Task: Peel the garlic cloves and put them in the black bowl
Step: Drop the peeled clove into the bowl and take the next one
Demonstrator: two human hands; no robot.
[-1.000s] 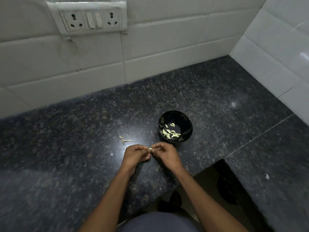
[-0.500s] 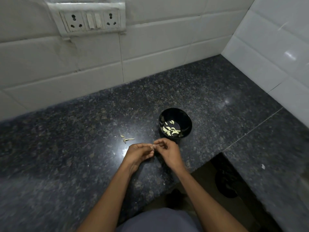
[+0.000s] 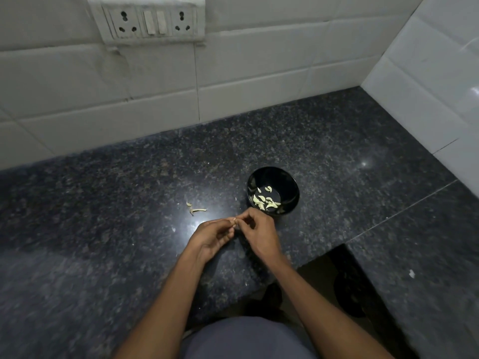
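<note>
Looks well underway: the black bowl (image 3: pixel 273 190) already has a small heap of peeled cloves (image 3: pixel 265 202) in it. Just in front of the bowl, the left hand (image 3: pixel 210 237) and right hand (image 3: pixel 259 233) both have a pinching grip on one tiny garlic clove (image 3: pixel 234 221), probably mid-peel. Skin scraps (image 3: pixel 195 208) lie on the tabletop (image 3: pixel 103 203) left of the bowl. No unpeeled cloves visible elsewhere.

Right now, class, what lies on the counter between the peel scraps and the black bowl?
In the head view, the stretch between the peel scraps and the black bowl is bare counter, apart from one tiny pale fleck near the bowl.
</note>
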